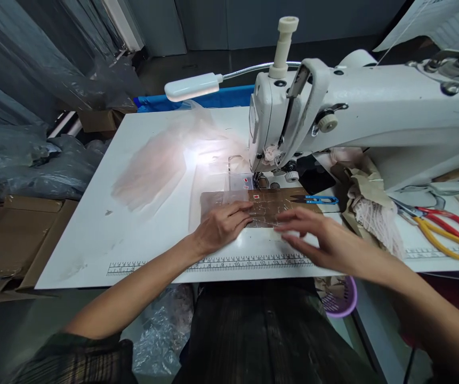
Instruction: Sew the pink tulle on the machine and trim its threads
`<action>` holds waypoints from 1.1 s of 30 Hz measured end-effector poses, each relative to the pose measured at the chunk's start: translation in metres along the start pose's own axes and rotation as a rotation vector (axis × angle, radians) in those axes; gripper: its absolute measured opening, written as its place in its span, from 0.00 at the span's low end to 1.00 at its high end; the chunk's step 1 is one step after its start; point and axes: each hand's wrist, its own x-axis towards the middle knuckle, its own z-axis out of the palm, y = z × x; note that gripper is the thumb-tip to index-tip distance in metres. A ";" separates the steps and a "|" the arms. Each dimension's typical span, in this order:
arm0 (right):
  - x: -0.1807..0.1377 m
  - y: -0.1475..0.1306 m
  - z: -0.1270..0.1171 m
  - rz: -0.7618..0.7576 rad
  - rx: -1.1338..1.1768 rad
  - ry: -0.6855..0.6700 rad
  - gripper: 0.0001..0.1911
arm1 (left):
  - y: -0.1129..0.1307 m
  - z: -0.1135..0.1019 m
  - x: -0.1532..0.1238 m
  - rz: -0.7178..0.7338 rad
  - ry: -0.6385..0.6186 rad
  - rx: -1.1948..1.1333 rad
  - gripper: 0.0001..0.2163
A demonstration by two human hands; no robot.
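Under left hand (219, 226) — clear, crinkled film (266, 215)

Motion-blurred right hand (325, 242); purple basket (344, 300) half hidden beneath the table (93, 234)

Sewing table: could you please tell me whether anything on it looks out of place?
Only the crumpled beige cloth heap, bunched untidily under the arm of the sewing machine; nothing looks spilled or damaged.
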 end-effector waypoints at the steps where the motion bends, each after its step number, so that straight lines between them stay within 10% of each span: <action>1: 0.015 0.010 0.004 -0.024 -0.041 0.073 0.15 | 0.001 0.000 0.000 0.023 0.000 0.011 0.05; 8: 0.081 0.058 0.042 -0.337 -0.242 0.211 0.22 | 0.028 -0.008 -0.007 0.018 -0.102 -0.011 0.06; 15: 0.076 0.060 0.049 -0.292 -0.276 0.246 0.22 | 0.079 -0.042 -0.021 0.201 -0.404 -0.266 0.08; 20: 0.075 0.059 0.051 -0.259 -0.327 0.248 0.24 | 0.028 -0.050 -0.002 0.162 -0.121 -0.107 0.05; 24: 0.076 0.060 0.048 -0.259 -0.300 0.257 0.23 | -0.008 -0.044 0.008 0.175 -0.196 -0.061 0.06; 33: 0.087 0.064 0.036 -0.281 -0.253 0.183 0.22 | -0.005 -0.031 0.000 0.066 -0.271 -0.159 0.07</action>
